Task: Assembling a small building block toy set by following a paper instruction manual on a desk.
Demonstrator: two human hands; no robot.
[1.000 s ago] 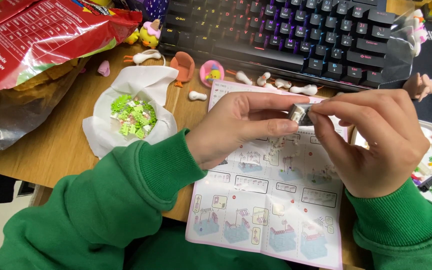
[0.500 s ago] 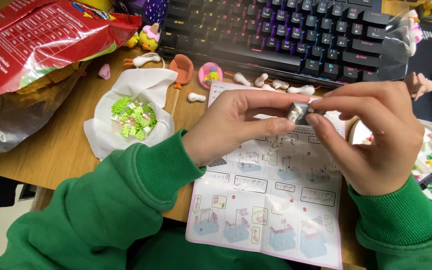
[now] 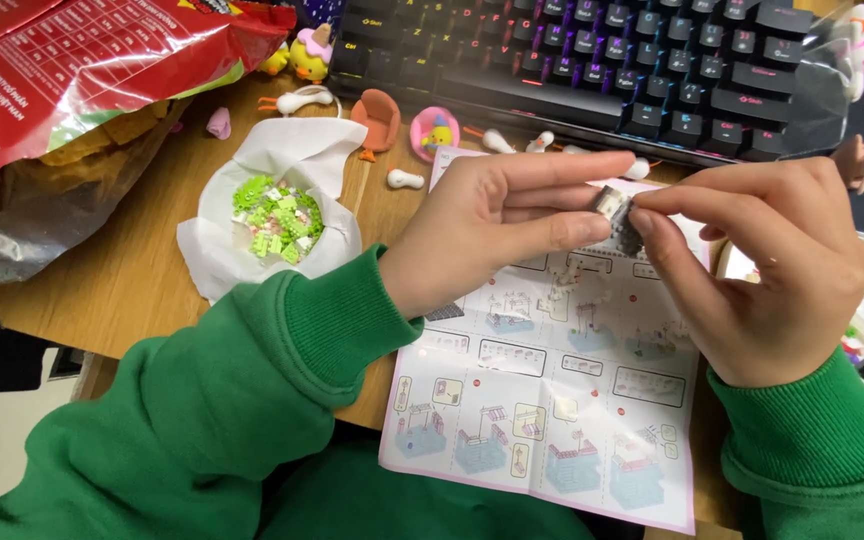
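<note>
Both hands are up over the desk now, meeting right above the printed paper instruction sheet with its pink border (image 3: 542, 400). The left hand (image 3: 497, 225) pinches a tiny grey-and-white plastic brick assembly (image 3: 616, 212) between thumb and fingers, and the right hand (image 3: 762, 265) closes on the same little piece from the other side, its fingertips (image 3: 652, 205) pressed against it. So both are gripping that one part, held in the air just in front of the black mechanical keyboard with lit keys (image 3: 652, 60).

To seat a brick this small cleanly, I'd say line up the studs squarely first, then press straight on with the thumb pad rather than at a tilt; the left hand looks well placed to brace it. Keeping it low over the sheet is sensible, since a dropped bit would land on paper and not roll off.

Off to the left, a crumpled white plastic bag holding small green and white bricks (image 3: 274, 215) sits open on the wooden desk (image 3: 122, 280), near the red foil snack bag (image 3: 82, 70).
</note>
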